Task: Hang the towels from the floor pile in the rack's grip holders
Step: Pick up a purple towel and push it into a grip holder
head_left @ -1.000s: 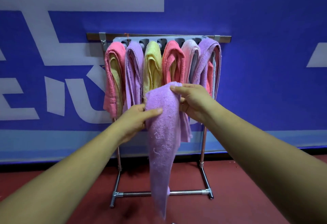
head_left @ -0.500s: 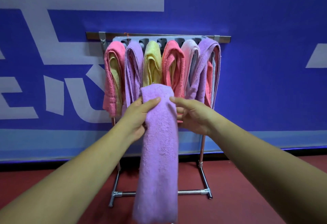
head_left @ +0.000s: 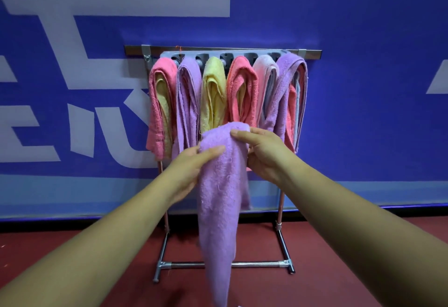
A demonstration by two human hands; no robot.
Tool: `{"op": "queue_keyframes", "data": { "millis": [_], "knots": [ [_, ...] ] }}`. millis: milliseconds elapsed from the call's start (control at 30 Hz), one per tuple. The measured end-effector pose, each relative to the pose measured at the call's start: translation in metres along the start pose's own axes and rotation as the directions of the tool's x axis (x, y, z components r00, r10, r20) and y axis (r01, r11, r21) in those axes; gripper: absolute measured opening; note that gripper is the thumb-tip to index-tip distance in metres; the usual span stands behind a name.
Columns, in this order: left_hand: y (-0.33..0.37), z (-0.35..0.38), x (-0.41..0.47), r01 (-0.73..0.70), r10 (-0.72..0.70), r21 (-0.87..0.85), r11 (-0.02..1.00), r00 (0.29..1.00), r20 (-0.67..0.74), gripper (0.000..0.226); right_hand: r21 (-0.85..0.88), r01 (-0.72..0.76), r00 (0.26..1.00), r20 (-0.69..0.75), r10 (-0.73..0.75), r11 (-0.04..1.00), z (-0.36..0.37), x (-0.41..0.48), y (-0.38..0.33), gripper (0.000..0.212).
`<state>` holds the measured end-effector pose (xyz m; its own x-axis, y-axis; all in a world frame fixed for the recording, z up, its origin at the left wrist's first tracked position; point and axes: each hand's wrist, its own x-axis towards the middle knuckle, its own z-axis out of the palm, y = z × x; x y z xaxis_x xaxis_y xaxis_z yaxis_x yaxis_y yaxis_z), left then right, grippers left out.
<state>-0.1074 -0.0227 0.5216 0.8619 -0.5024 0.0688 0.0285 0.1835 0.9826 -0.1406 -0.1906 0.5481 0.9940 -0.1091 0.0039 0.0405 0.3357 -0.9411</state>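
I'm holding the purple towel [head_left: 220, 185] just near of the rack [head_left: 312, 52], below its hung towels [head_left: 213, 93], & should be bunching the fold tight before pushing it up into a holder, w/ left grip [head_left: 191, 168] pinching its left edge & right grip [head_left: 264, 154] curling over the top fold.

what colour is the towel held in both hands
The towel is lilac, clearest in the head view.
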Motion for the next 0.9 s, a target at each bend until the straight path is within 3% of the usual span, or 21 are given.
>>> {"op": "queue_keyframes", "data": {
  "millis": [133, 300, 400, 467, 633, 733, 800, 833, 900],
  "knots": [
    [-0.012, -0.007, -0.003, -0.015, 0.027, 0.207, 0.978, 0.998, -0.054, 0.028, 0.053, 0.052, 0.997, -0.059, -0.049, 0.997, 0.006, 0.001, -0.003, 0.012],
    [-0.013, -0.007, 0.001, -0.054, 0.067, 0.168, 0.984, 0.995, -0.073, 0.033, -0.001, 0.054, 0.995, -0.084, -0.054, 0.999, 0.003, 0.0, -0.001, 0.023],
    [-0.012, 0.002, 0.005, -0.099, 0.102, 0.072, 0.992, 0.994, -0.042, 0.036, 0.029, 0.06, 0.996, -0.064, -0.058, 0.998, 0.006, -0.002, 0.0, 0.018],
    [-0.013, 0.008, 0.006, -0.108, 0.11, 0.109, 0.988, 0.994, -0.014, 0.037, 0.023, 0.063, 0.997, -0.052, -0.062, 0.998, 0.009, -0.003, 0.002, 0.014],
    [-0.006, 0.002, 0.005, -0.05, 0.064, 0.13, 0.99, 0.993, -0.104, 0.031, -0.104, 0.037, 0.998, -0.053, -0.043, 0.994, 0.002, -0.002, 0.002, 0.011],
    [0.009, -0.009, 0.005, -0.013, 0.022, 0.128, 0.992, 0.998, -0.064, 0.033, -0.19, -0.012, 0.999, -0.042, 0.004, 0.982, -0.007, -0.002, 0.0, 0.026],
    [0.023, -0.013, 0.006, 0.022, -0.021, 0.172, 0.985, 1.0, -0.011, 0.034, -0.392, -0.057, 0.998, -0.056, 0.039, 0.918, -0.01, -0.005, -0.007, 0.02],
    [0.03, -0.015, 0.007, 0.046, -0.051, 0.189, 0.981, 0.999, 0.017, 0.035, -0.552, -0.058, 0.996, -0.088, 0.011, 0.832, -0.011, -0.006, -0.011, 0.025],
    [0.046, -0.016, 0.008, 0.098, -0.118, 0.208, 0.973, 0.989, 0.088, 0.035, -0.803, 0.016, 0.977, -0.114, -0.179, 0.596, -0.008, -0.004, -0.024, 0.039]
  ]
}}
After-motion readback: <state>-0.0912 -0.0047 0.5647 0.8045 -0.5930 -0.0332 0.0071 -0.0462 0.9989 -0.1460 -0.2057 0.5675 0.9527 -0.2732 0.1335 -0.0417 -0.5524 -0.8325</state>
